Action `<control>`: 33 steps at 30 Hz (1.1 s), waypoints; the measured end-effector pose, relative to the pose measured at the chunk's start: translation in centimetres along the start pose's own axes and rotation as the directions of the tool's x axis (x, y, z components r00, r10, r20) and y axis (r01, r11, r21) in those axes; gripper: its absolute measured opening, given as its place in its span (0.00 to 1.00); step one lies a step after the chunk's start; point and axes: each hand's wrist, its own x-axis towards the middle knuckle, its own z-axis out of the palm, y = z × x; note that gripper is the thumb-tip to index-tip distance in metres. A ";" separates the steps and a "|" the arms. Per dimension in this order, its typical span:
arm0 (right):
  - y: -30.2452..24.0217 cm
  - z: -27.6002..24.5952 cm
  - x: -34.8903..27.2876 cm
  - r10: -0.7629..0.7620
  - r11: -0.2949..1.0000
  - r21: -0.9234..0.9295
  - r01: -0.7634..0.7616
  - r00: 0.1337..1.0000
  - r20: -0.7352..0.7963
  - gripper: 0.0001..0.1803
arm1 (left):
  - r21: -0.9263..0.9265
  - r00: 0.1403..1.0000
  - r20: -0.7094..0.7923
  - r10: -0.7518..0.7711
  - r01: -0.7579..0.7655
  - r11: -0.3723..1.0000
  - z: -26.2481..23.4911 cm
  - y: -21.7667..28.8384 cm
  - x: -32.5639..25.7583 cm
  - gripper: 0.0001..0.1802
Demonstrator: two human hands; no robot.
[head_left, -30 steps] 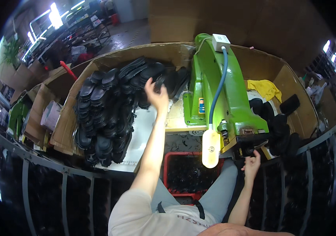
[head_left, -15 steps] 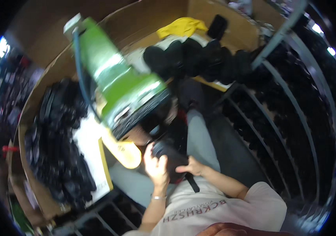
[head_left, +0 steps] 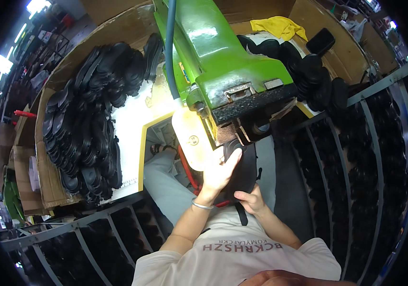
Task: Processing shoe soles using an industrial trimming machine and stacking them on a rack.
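Cardboard walls box in the white worktop (head_left: 135,119) in front of me, and far off to my left bright lamps glare over a dim workshop floor. On the left part of that worktop lies a big heap of black shoe soles (head_left: 87,121), stacked on edge in curved rows, dark and matte with ribbed treads. Next comes the green machine (head_left: 218,57), glossy, with a blue hose (head_left: 169,45) running down its side and a pale cream cover (head_left: 189,140) hanging just below its head.

Under the machine's dark nose I hold the black sole (head_left: 242,169) (flat, rubbery, rounded at the tip), its front end touching or nearly touching the machine's underside; I cannot tell which from this angle. My left hand (head_left: 218,174) lies across the sole's left face, fingers stretched up and pressed flat against it, a thin bracelet (head_left: 202,206) at the wrist. My right hand (head_left: 251,200) grips the sole's lower end from beneath, fingers curled shut around its edge.

Further right, a second pile of black soles (head_left: 309,71) sits behind the machine, a yellow cloth (head_left: 280,27) beyond it, and grey metal rails (head_left: 371,143) curve down the right side.
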 end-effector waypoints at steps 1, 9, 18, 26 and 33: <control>-0.3 -0.2 -0.5 -0.023 1.000 -0.013 0.023 0.998 -0.055 0.25 | -0.015 1.000 -0.025 0.016 -0.016 1.000 0.0 -0.9 -0.2 0.03; -7.1 -1.6 0.7 -0.478 0.874 -0.252 0.416 0.831 -0.285 0.24 | 0.223 0.979 -0.068 0.191 -0.171 0.960 -1.8 -4.0 -0.1 0.03; -10.6 2.3 6.1 -0.491 0.848 -0.286 0.446 0.865 -0.104 0.20 | -0.147 0.974 -0.076 0.213 -0.222 0.964 -6.0 -2.3 -0.2 0.15; -9.2 4.9 8.1 -0.400 0.824 -0.408 0.393 0.914 0.071 0.18 | -0.246 0.997 -0.076 0.020 -0.038 0.969 -11.0 -2.7 -3.8 0.13; -8.6 7.5 9.0 -0.408 0.786 -0.449 0.424 0.902 0.138 0.22 | 0.204 0.968 0.244 0.060 -0.111 0.973 -6.5 -2.5 -1.0 0.17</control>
